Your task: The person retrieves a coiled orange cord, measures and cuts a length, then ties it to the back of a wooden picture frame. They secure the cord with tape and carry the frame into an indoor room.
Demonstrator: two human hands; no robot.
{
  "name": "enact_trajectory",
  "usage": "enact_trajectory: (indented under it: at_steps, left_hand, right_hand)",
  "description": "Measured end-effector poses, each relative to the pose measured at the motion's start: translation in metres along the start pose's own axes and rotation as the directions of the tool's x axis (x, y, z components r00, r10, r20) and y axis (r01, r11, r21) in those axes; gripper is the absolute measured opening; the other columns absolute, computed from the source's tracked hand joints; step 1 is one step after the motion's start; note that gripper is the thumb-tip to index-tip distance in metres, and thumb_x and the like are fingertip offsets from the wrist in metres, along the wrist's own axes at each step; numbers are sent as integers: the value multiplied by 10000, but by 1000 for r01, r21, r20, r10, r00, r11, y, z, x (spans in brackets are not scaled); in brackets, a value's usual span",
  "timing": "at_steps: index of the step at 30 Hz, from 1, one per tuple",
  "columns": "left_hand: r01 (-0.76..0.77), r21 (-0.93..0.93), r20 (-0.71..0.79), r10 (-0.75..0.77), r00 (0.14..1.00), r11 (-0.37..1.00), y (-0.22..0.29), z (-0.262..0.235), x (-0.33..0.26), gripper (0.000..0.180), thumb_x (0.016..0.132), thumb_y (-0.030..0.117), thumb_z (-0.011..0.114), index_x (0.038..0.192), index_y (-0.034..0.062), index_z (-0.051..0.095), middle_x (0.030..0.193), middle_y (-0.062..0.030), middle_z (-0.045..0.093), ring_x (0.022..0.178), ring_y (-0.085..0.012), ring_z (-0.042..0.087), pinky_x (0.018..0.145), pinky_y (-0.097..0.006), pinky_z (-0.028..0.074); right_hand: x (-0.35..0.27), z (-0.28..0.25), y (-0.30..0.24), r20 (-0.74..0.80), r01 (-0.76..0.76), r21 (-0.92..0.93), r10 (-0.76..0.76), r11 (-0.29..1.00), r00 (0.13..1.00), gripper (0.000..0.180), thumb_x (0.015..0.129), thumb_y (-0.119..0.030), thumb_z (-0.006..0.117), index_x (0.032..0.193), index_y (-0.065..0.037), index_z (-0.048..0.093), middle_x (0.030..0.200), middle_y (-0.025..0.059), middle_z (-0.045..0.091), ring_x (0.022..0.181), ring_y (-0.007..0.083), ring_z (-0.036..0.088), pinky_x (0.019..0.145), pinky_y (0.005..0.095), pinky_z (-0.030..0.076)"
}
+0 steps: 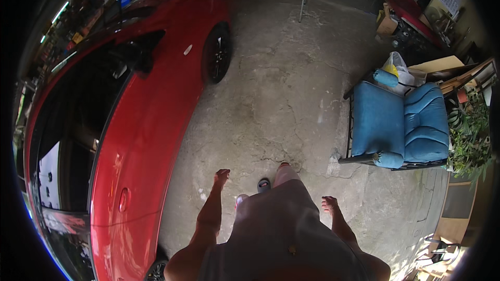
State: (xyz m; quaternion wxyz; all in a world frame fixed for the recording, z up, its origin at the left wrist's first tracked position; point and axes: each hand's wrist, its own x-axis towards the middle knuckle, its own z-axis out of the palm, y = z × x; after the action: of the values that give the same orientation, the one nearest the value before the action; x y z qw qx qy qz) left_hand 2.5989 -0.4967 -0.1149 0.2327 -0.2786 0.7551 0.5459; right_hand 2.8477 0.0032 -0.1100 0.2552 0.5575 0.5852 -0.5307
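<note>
left hand [221, 176] hanging down beside red car [140, 125], fingers loosely curled, empty, right hand [329, 204] low at hip, fingers slack, empty, blue armchair [398, 125] well off right, cracked concrete floor [281, 88]

red car [140, 125]: rear cut off by edge | front wheel [156, 270]: mostly hidden | shelf items: blurred

Red car [140, 125], blue armchair [398, 125] (grey cracked concrete [281, 88])

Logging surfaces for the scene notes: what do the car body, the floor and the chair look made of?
Car: glossy red painted panels, likely metal; it mirrors light.
Floor: bare concrete, matte grey, cracked and stained.
Chair: blue padded cushions, probably fabric, on a dark thin frame, apparently metal.
</note>
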Motion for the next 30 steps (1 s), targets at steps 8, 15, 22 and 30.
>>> enact_trajectory:
  at_steps: [8,15,22,30]
  left_hand:
    - [-304,156,206,270,941,940,255,113,238,223,847,257,652,971,76,688,782,-38,652,674,-131,589,626,-289,474]
    - [290,366,171,-370,913,884,281,155,320,241,861,376,624,852,136,637,609,5,526,493,-140,489,417,-326,380]
    - [-287,477,664,-127,737,831,398,184,423,276,865,364,590,945,100,569,786,-66,551,654,-231,507,608,-382,385]
    - [-644,680,506,411,758,351,773,450,719,204,846,205,530,757,48,624,710,-148,627,621,-285,589,562,-447,437]
  right_hand:
    - [140,5,-196,92,-157,73,150,985,984,287,837,-376,660,1031,-169,627,851,40,646,658,197,599,647,432,488]
    - [196,29,-575,79,315,146,-328,938,941,178,834,-237,661,960,-112,660,681,-18,580,537,90,513,432,274,385]
    - [244,2,-883,64,632,-56,-629,773,775,432,779,-375,699,1110,-102,651,1064,128,681,1043,239,634,887,339,492]
    - [325,-175,-1010,-30,85,-295,-98,952,995,347,767,-367,714,1000,-111,708,896,83,710,854,211,656,783,354,516]
